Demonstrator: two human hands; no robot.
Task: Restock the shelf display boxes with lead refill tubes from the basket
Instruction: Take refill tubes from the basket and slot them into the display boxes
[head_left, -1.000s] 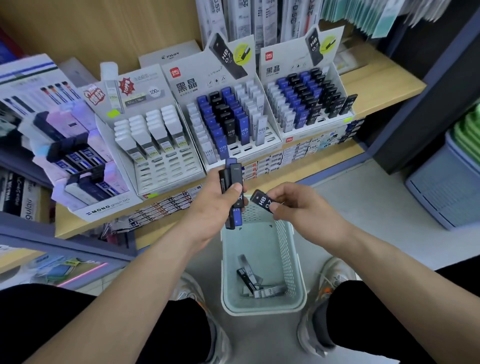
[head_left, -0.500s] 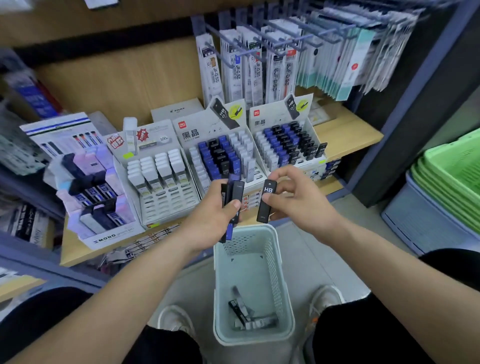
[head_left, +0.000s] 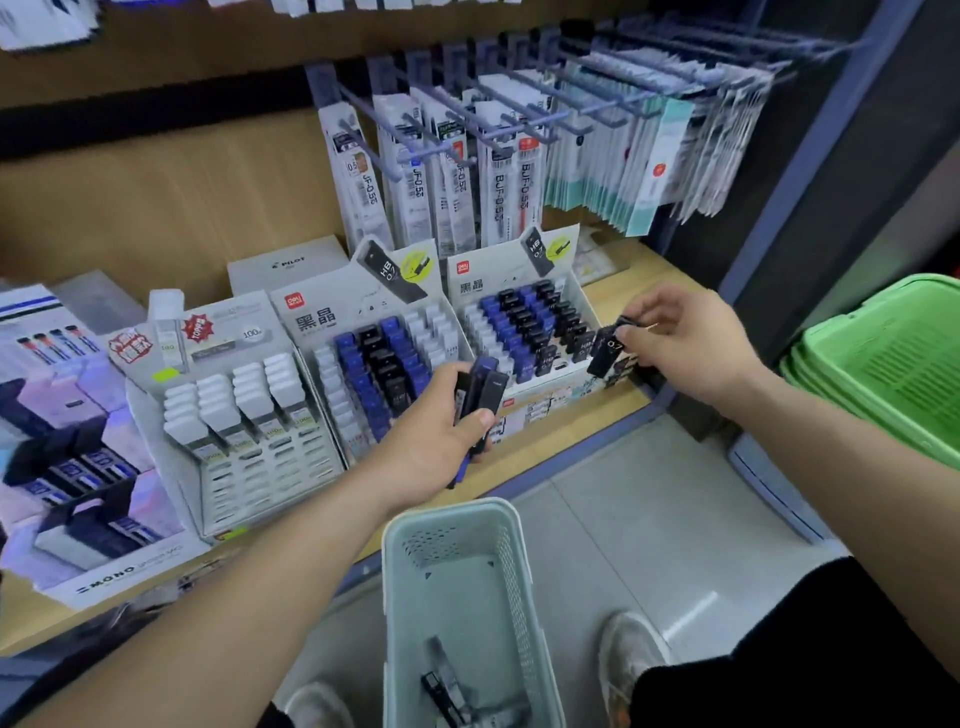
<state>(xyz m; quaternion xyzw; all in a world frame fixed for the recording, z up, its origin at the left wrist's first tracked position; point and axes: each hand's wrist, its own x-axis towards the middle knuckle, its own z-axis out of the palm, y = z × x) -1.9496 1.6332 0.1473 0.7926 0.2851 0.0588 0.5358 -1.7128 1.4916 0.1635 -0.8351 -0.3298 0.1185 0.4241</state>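
**One black tube at the right-hand box, a fistful in the left**

The right hand (head_left: 685, 343) is out at the shelf, pinching the top end of a black lead refill tube (head_left: 604, 352) between thumb and fingertips. The tube, marked 0.7, hangs tilted at the front right corner of the right display box (head_left: 498, 283), just beside its rows of black and blue tubes. Whether it touches the box cannot be told.

Over to the left hand (head_left: 434, 447): it is curled round a bundle of tubes (head_left: 482, 392), black ones and a blue one, fanned upward out of the fist. It sits in front of the middle display box (head_left: 332, 312), whose rows run white, blue, black, blue, white.

Down below, between the person's shoes (head_left: 628, 649), sits the pale basket (head_left: 515, 597) on the tiled floor. A few tubes (head_left: 447, 691), black and grey, lie in its bottom.

To the left on the wooden shelf (head_left: 571, 431) stands a box of white-capped tubes (head_left: 218, 332), and beyond it a MONO display box (head_left: 119, 571), blurred. Packs of pen refills (head_left: 452, 171) hang on hooks above the boxes. A stack of green baskets (head_left: 893, 364) is off to the right, well apart from the hands.
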